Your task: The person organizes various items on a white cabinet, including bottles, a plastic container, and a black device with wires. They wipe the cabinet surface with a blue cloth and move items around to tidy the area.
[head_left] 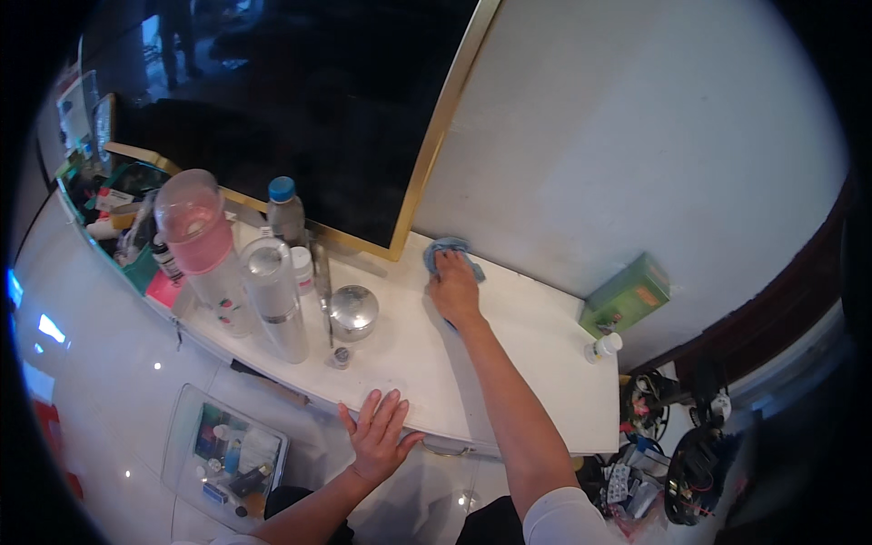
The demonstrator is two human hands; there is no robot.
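My right hand [455, 289] presses a blue-grey cloth [446, 251] onto the white cabinet top [538, 327], close to the wall and just right of the television's lower corner. My left hand [379, 430] rests at the cabinet's front edge, above a drawer handle, with its fingers spread and nothing held. Between the hands and to the left stand a round silver tin [354, 312], a tiny jar [340, 357], a clear plastic cylinder [274, 300], a small white bottle [301, 270], a blue-capped bottle [286, 218] and a pink and clear tumbler [197, 231].
A gold-framed television [306, 122] stands at the back. A green box [627, 294] and a white pill bottle [603, 347] stand at the right end. On the floor are a clear bin [178, 436] of small items and baskets of clutter [640, 470].
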